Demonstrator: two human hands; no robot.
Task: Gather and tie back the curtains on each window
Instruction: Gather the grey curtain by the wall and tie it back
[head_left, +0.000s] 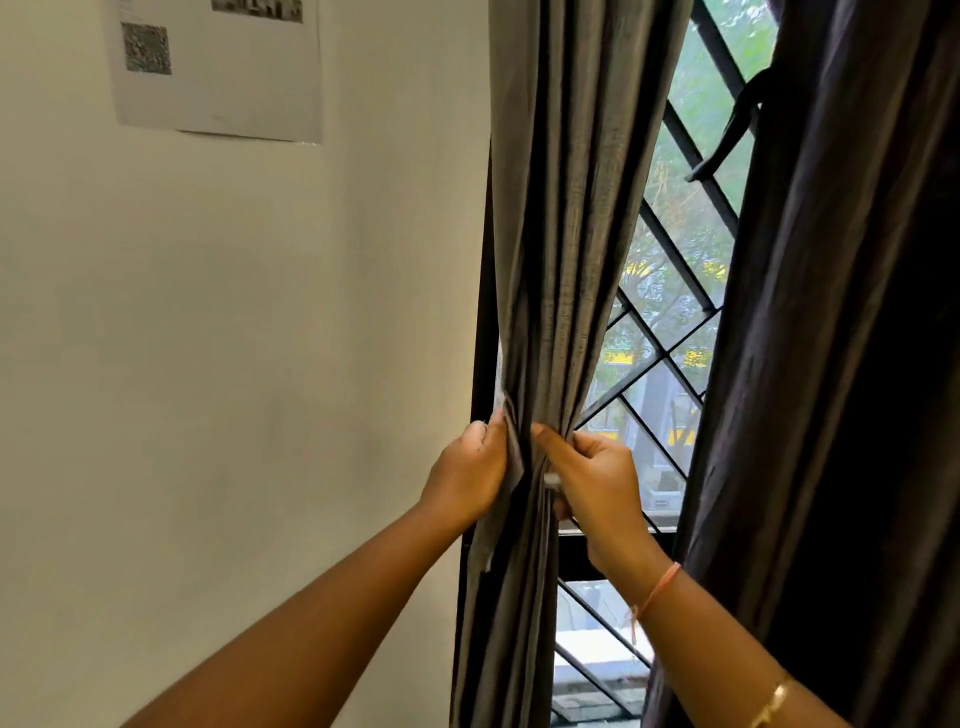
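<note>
Curtain (571, 234), grey, left of window (670, 291): bunched between left hand (467, 470) and right hand (597, 480), both gripping; keep folds tight while tying.

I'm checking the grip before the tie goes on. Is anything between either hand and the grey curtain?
Nothing visible. The left hand and the right hand both grip the gathered grey curtain directly, in front of the window grille.

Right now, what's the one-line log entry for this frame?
stage: gathering | left hand: grips grey curtain | right hand: pinches it | dark curtain: untouched
</note>
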